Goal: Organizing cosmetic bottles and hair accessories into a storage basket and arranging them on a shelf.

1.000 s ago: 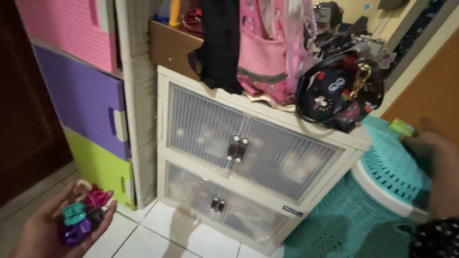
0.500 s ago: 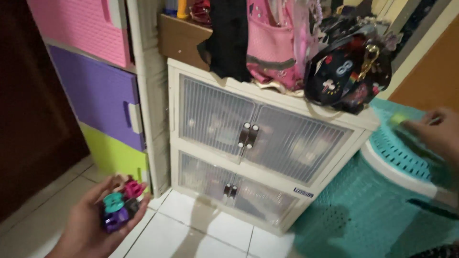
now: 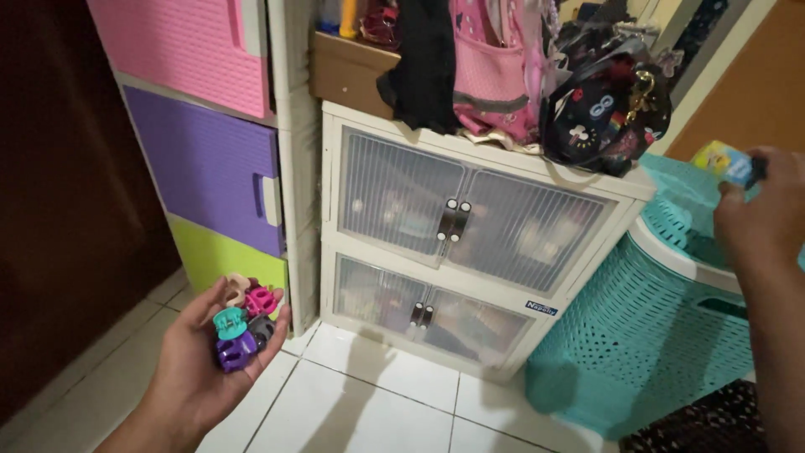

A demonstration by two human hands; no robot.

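Hair clips rest in cupped left hand — right hand pinches small packet above basket rim.

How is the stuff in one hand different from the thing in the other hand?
The left hand lies open, palm up, with several small hair clips piled on it; the right hand pinches one small packet in its fingers. The hair clips are teal, purple, pink and beige; the packet is yellow and blue. The hair clips sit low over the floor tiles; the packet is up above the teal basket. Both are small and colourful.
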